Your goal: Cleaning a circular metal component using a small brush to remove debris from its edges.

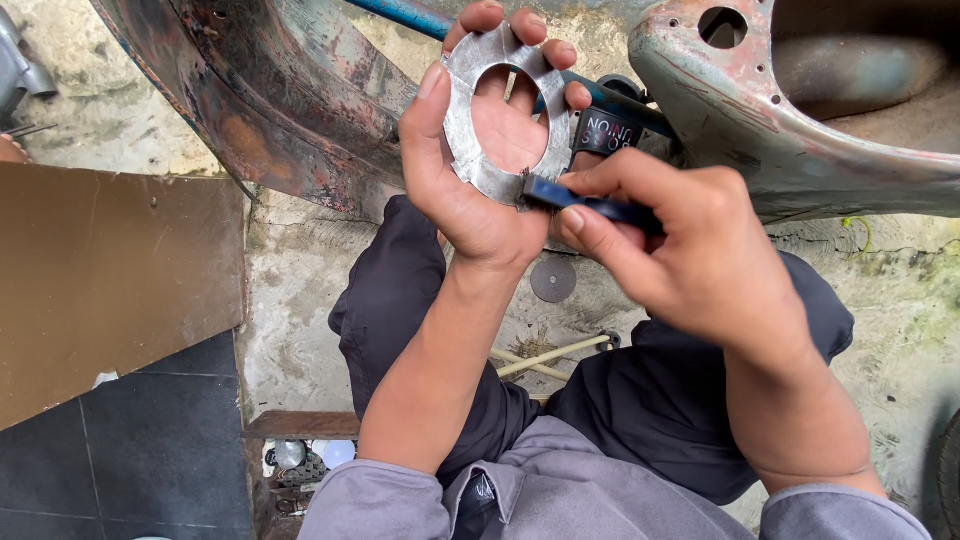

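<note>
1. Two hands up front, both busy w/ one flat metal ring [480, 165], grey, big round hole, notched outer edge.
2. Ring sits upright in left hand [470, 190]: thumb along its left rim, fingertips curled over top & right rim, palm showing thru the hole. Grasp is loose but closed round the ring.
3. Right hand [690, 250] just right of ring, clenched on a dark blue tool [590, 205]; tool tip touches ring's lower edge.
4. Behind: rusty painted metal body panels [300, 90]. Below, on concrete floor [290, 320]: small grey disc [553, 279], between the person's knees.
</note>
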